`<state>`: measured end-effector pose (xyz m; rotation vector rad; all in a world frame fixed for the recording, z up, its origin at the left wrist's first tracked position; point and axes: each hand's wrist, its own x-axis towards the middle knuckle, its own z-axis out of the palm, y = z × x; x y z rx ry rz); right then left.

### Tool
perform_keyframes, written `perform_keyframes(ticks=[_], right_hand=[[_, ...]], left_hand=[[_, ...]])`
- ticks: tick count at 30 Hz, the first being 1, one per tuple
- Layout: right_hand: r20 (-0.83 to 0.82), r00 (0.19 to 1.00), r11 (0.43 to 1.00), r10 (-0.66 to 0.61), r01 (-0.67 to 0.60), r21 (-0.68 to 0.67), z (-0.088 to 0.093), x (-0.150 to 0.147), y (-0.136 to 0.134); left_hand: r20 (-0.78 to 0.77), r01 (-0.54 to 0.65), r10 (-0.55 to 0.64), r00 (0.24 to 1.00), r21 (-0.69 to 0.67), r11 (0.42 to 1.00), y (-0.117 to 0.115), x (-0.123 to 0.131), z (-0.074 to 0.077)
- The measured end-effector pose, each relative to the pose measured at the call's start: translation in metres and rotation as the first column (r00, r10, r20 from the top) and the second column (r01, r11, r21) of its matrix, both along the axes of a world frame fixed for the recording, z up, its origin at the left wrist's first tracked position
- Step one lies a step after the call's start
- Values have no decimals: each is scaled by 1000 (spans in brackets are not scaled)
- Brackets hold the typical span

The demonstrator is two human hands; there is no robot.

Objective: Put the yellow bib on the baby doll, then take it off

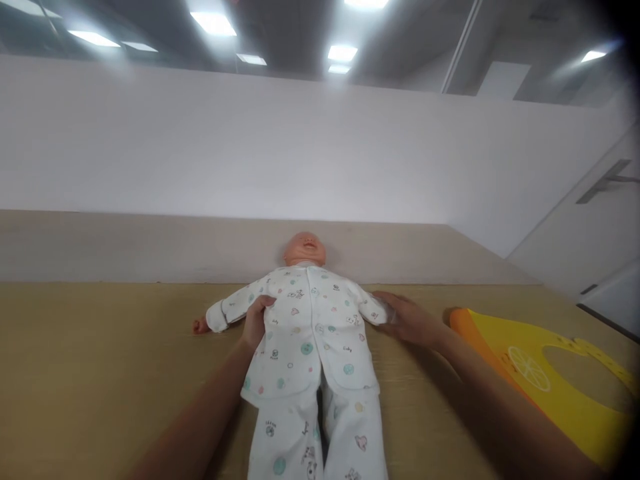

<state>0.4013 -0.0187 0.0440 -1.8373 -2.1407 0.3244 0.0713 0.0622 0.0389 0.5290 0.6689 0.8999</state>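
Observation:
A baby doll [306,249] lies on its back, dressed in a white printed jacket [313,333] and matching trousers [287,433]. Its arms are spread out, and one small doll hand shows past the left sleeve. My left hand [257,320] is against the jacket's left side below the armpit, with the thumb on the cloth and the other fingers hidden under the doll. At the end of the right sleeve [371,308], my right hand [403,319] has its fingers closed around the cuff.
A yellow bib [545,380] with an orange edge and a citrus print lies at the right on the wooden table [100,373]. Behind the table stand a white wall [225,147] with glass above and, at far right, a door with a handle [605,181].

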Motion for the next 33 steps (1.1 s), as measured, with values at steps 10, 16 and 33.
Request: perform_keyframes(ticks=[10, 16, 33], right_hand=[[152, 986, 986, -61, 36, 164, -15, 20, 12], [198, 974, 950, -114, 49, 309, -32, 14, 12], [43, 998, 792, 45, -62, 608, -37, -52, -20]], left_hand=[[-34, 93, -99, 994, -144, 985, -4, -9, 4], [-59, 168, -170, 984, -27, 985, -3, -20, 8], [-528, 50, 227, 818, 459, 887, -21, -85, -2]])
